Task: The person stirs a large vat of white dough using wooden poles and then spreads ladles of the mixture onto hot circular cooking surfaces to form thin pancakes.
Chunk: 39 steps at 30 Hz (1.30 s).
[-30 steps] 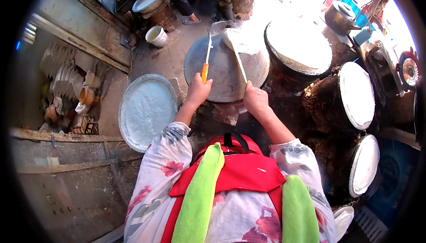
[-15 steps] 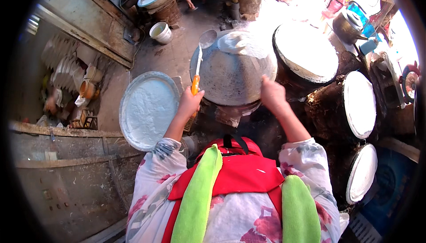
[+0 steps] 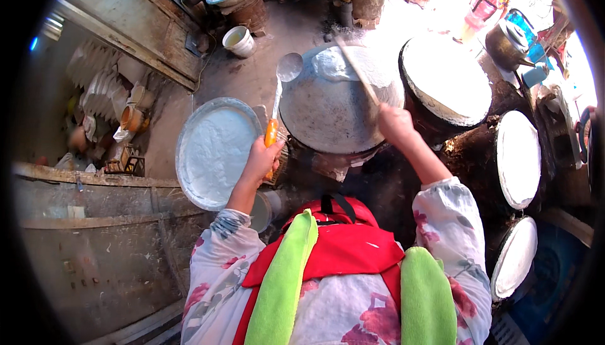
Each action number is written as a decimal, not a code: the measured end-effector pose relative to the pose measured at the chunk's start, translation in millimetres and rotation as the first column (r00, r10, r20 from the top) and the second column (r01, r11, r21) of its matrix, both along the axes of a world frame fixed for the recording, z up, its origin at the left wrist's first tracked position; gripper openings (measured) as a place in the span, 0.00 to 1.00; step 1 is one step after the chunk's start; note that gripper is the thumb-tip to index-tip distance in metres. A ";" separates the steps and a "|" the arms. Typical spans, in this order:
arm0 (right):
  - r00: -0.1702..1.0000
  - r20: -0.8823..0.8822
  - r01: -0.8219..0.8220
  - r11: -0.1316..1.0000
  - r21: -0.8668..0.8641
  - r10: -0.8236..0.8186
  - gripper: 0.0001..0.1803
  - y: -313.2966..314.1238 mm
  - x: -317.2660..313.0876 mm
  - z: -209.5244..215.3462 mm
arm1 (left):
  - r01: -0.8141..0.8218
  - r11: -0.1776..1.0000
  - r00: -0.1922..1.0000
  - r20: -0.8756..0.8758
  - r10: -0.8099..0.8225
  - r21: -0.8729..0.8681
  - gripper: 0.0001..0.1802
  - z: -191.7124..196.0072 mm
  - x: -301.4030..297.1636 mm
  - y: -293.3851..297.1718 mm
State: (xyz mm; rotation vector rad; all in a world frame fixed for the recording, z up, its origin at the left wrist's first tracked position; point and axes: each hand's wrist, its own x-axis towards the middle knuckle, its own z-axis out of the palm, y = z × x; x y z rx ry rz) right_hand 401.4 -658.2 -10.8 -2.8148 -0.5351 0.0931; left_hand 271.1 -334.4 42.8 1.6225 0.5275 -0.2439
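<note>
round griddle [image 3: 334, 118]: ahead of the wearer on my feed, between 12 and 1 o'clock. i take the rest of the clock from its centre. patch of white batter [image 3: 329, 65] lies on it near 12.

right hand [image 3: 397, 124] at 4, fingers closed around a wooden stick [image 3: 358, 70]; the stick slants across the griddle toward 12, just beside the batter. i can't tell whether it touches the surface.

left hand [image 3: 259, 159] at 8, fingers wrapped on the orange handle of a metal ladle [image 3: 276, 99]. ladle bowl at 10, by the griddle's rim; height unclear to me.

white-filled basin [image 3: 179, 149] at 8, just beside the left hand. bucket [image 3: 239, 43] at 10. large white-covered pan [image 3: 446, 80] at 3, glaring in sunlight. dark kettle [image 3: 507, 45] past it, between 2 and 3.
</note>
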 end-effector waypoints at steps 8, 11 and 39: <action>0.999 0.044 0.019 1.000 -0.006 -0.018 0.07 -0.4 13.7 13.2 | -0.094 0.986 0.994 -0.066 0.086 -0.136 0.12 15.1 -25.0 5.3; 0.990 -0.030 -0.136 0.989 -0.066 0.134 0.06 1.3 19.9 8.3 | -0.123 0.972 0.991 -0.072 0.111 -0.199 0.12 17.3 -24.8 1.8; 0.860 -0.179 -0.504 0.851 -0.145 0.479 0.06 -17.7 14.3 41.9 | -0.184 0.866 0.973 0.039 0.227 -0.464 0.12 37.4 -49.2 -3.3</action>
